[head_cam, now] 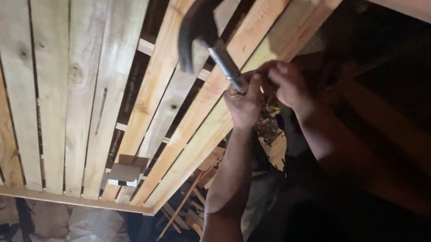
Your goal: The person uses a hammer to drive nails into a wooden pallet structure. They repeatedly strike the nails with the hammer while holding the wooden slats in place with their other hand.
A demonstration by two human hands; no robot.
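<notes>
While the left hand (244, 102) grips a claw hammer (206, 30) by its metal shaft (head blurred), the right hand (288, 85) pinches closed against the slanted pallet board (210, 106).

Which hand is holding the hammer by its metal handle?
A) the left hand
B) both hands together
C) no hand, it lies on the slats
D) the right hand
A: the left hand is closed around the hammer at its shiny handle, while the right hand pinches something small beside it, against the wooden beam.
</notes>
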